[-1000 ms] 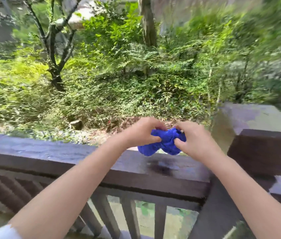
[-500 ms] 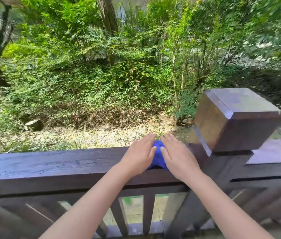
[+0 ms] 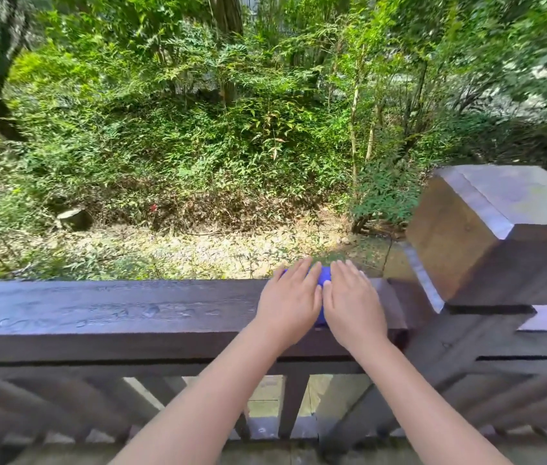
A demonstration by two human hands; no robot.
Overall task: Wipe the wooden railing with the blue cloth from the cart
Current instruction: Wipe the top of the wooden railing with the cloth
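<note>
My left hand (image 3: 287, 305) and right hand (image 3: 354, 307) lie flat, palms down, side by side on top of the railing (image 3: 114, 312), fingers stretched out and pointing to 12 o'clock, gripping nothing. The thumbs meet or nearly meet in the middle. Under both palms is the cloth (image 3: 324, 276), pressed against the rail's top face; only a strip of blue shows between the hands, plus a bit past my left fingertips at the rail's far edge. The cloth sits near the rail's right end, and at 3 o'clock from my right hand stands the post (image 3: 486, 236), with its square cap higher than the rail. My right hand is just beside it, not touching. To 9 o'clock the rail's dark, grainy top runs bare to the frame's edge. Below my wrists, toward 6 o'clock, upright balusters (image 3: 293, 404) show between my forearms. Beyond the rail, at 12 o'clock, lies a patch of leaf-strewn ground (image 3: 164, 250) and thick green shrubs (image 3: 198, 146).
</note>
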